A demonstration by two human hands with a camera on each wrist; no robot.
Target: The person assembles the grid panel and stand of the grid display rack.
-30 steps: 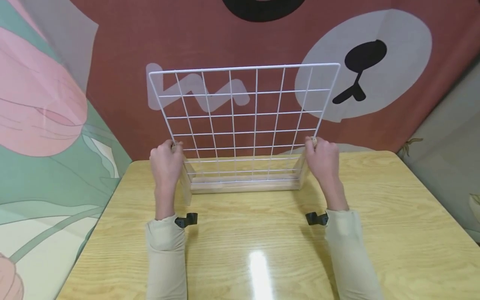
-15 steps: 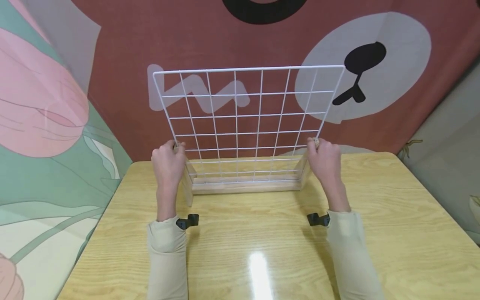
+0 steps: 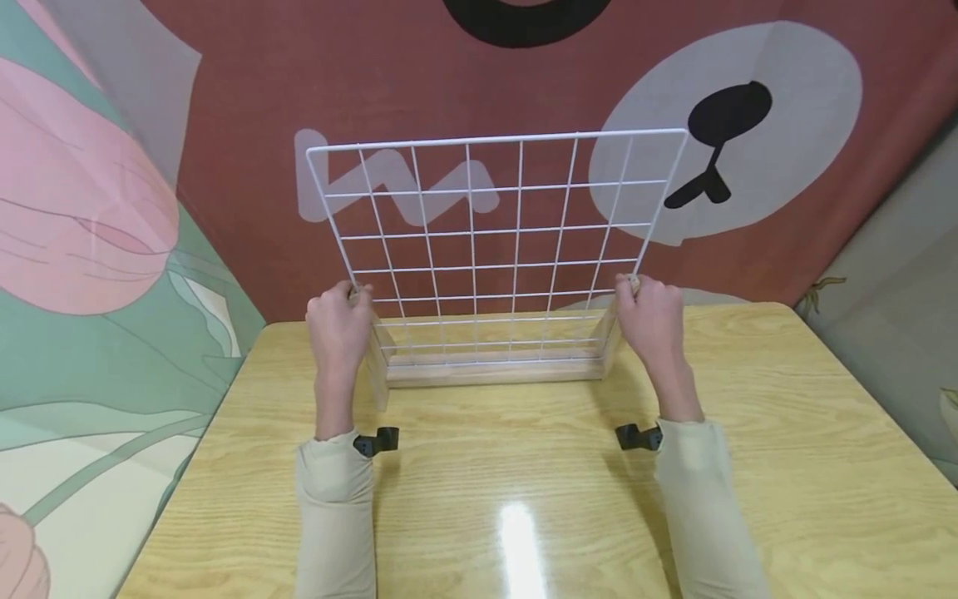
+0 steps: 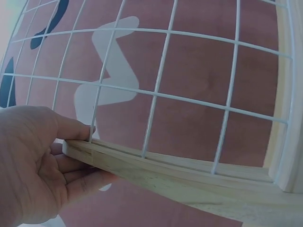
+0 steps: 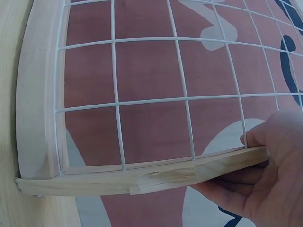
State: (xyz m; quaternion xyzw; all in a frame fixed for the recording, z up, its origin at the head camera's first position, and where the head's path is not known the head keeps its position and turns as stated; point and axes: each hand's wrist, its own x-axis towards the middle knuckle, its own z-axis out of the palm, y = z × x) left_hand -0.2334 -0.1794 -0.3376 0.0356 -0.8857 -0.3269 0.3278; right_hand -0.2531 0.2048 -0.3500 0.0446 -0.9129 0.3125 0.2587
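Observation:
A white wire grid panel [image 3: 494, 226] stands upright in a pale wooden stand [image 3: 494, 374] on the table. The panel's side edges run in slots of the stand's two side posts. In the head view, my left hand [image 3: 338, 329] grips the top of the left wooden post [image 4: 128, 165], thumb at the wire and fingers curled beneath the wood in the left wrist view. My right hand [image 3: 653, 324] holds the top of the right wooden post [image 5: 165, 177] the same way. The right wrist view shows a rough, splintered patch partway along that post.
The wood-grain table [image 3: 509, 466] reaches to a backdrop cloth [image 3: 247, 166] with a printed bear face, close behind the panel. Another patterned cloth [image 3: 90, 349] hangs at the left. Small black camera mounts [image 3: 377, 441] sit on both wrists.
The panel, stand and both hands have shifted very slightly to the right in the head view. Both hands keep their hold on the posts.

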